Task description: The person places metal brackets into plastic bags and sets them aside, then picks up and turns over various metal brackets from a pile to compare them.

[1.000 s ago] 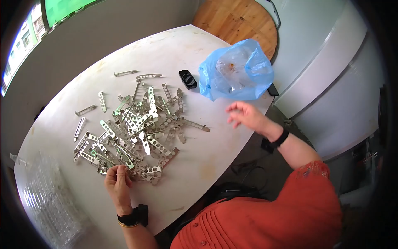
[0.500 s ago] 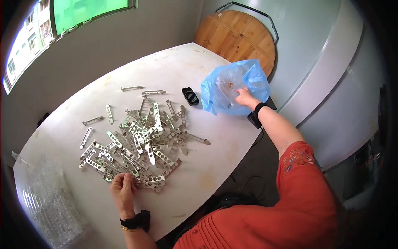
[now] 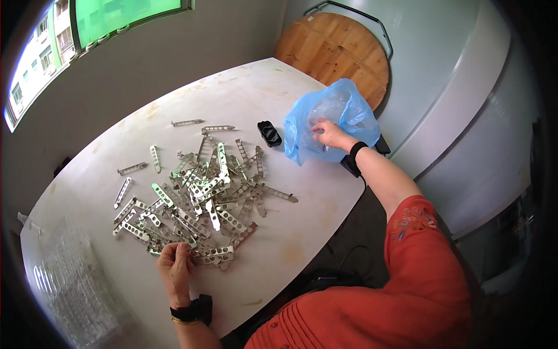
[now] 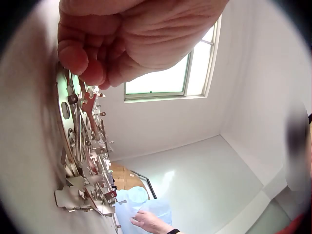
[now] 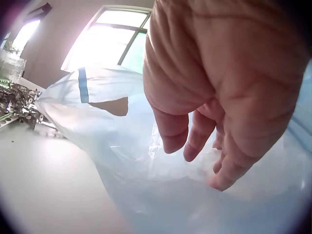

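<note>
Thin metal brackets [image 3: 212, 215] with rows of round holes lie in a loose pile on the white table. At the pile's near edge, my left hand [image 3: 175, 264] has its thumb and fingers drawn together at the end of one bracket [image 4: 65, 109], which it pinches. My right hand [image 3: 334, 135] reaches over the mouth of a blue plastic bag [image 3: 296, 139] at the table's right side. Its fingers [image 5: 170, 134] point down, apart and slightly bent, with nothing seen between them. Crinkled clear plastic [image 3: 326, 110] shows inside the bag.
A small black object [image 3: 269, 134] lies just left of the bag. Clear plastic trays [image 3: 70, 285] stand at the table's left end. A few single brackets [image 3: 132, 168] lie apart from the pile. A round wooden tabletop [image 3: 334, 55] leans on the far wall.
My right hand has moved forward from the table's right edge to the bag, then a little left over its mouth. The head view has tilted up. My left hand stays by the pile.
</note>
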A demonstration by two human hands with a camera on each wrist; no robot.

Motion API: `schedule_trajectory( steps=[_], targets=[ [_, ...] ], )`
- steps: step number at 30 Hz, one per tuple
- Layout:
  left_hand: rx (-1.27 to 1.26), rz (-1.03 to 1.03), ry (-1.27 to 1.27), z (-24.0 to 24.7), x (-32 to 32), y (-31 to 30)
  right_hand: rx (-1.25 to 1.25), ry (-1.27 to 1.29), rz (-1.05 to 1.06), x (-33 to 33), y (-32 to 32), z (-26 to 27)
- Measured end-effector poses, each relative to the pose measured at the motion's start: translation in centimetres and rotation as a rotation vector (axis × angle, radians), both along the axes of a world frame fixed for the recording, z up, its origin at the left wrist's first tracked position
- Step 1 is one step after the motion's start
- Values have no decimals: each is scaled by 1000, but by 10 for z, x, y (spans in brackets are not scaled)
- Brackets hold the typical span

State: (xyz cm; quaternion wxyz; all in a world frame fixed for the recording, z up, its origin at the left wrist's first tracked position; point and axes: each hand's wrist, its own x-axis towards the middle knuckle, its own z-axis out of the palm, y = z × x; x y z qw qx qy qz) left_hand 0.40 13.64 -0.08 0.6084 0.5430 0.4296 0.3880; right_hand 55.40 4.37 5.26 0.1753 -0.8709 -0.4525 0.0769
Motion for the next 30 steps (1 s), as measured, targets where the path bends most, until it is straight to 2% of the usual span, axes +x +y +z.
schedule_trajectory(
  steps=[2, 7, 13, 16, 17, 21, 26, 30],
  targets=[
    [-9, -2, -5, -1, 0, 0, 22, -13, -9, 1, -4, 3],
    [12, -34, -13, -2, -3, 1, 152, 18, 117, 0, -19, 12],
    [10, 12, -10, 5, 0, -1, 295, 86, 128, -22, -47, 14],
    [21, 30, -19, 4, -3, 0, 332, 353, 153, -58, -61, 18],
    [12, 61, -39, 3, -2, -1, 332, 472, 126, -83, -66, 28],
    [-7, 97, -32, 5, -3, 0, 230, 591, 194, -152, -86, 35],
    [44, 171, -78, 2, -3, 2, 47, 676, 316, -207, -89, 29],
    [27, 190, -81, 1, -6, 2, 5, 686, 416, -234, -77, 27]
  ],
)
